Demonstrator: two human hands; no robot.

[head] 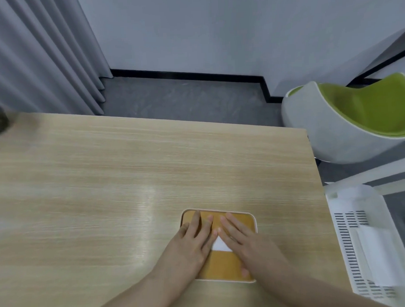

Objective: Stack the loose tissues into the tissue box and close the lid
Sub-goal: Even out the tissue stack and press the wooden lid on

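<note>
The tissue box (254,222) lies on the wooden table near its front right, with a white rim and a brown wooden lid (224,266) covering its top. A white tissue (220,245) shows through the lid's middle opening. My left hand (195,241) lies flat on the left half of the lid, fingers straight and pointing away. My right hand (243,241) lies flat on the right half, its fingertips meeting those of the left hand over the opening, thumb near the lid's front edge.
The wooden table (106,191) stretches left and back from the box. A white slotted basket (365,246) holding white sheets stands past the table's right edge. A white and green chair (347,123) stands at the far right, and grey curtains hang at the far left.
</note>
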